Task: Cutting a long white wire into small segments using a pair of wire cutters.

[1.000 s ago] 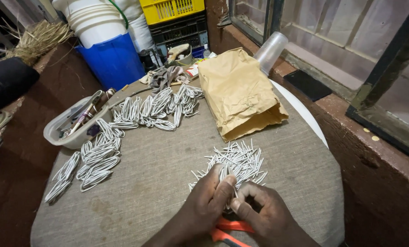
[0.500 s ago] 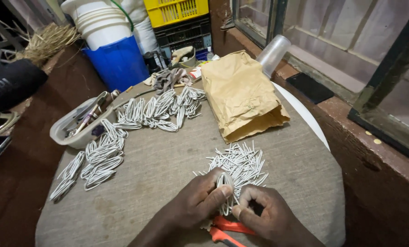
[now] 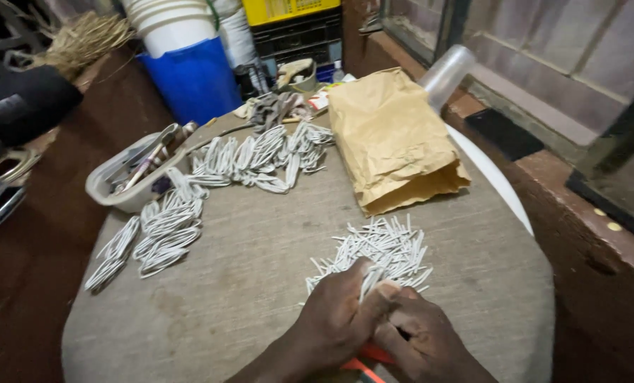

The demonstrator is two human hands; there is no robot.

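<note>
My left hand (image 3: pixel 338 315) and my right hand (image 3: pixel 419 333) meet at the near edge of a round cloth-covered table (image 3: pixel 260 284). Together they pinch a thin white paper strip (image 3: pixel 368 282) that sticks up between the fingers. Just beyond them lies a loose pile of short white paper strips (image 3: pixel 380 248). Something orange-red (image 3: pixel 363 362) shows under my hands; I cannot tell what it is. Rows of folded white paper loops lie at the left (image 3: pixel 161 227) and at the far middle (image 3: pixel 260 152).
A crumpled brown paper bag (image 3: pixel 391 138) lies at the far right of the table. A clear plastic tub (image 3: pixel 129 174) with tools sits at the left edge. Behind stand a blue bucket (image 3: pixel 193 81), stacked white buckets, a yellow crate and a clear plastic cup (image 3: pixel 444 74).
My hands stay together over the strip pile, working one strip. The view has shifted a little, so the table sits slightly lower and more to the right.
</note>
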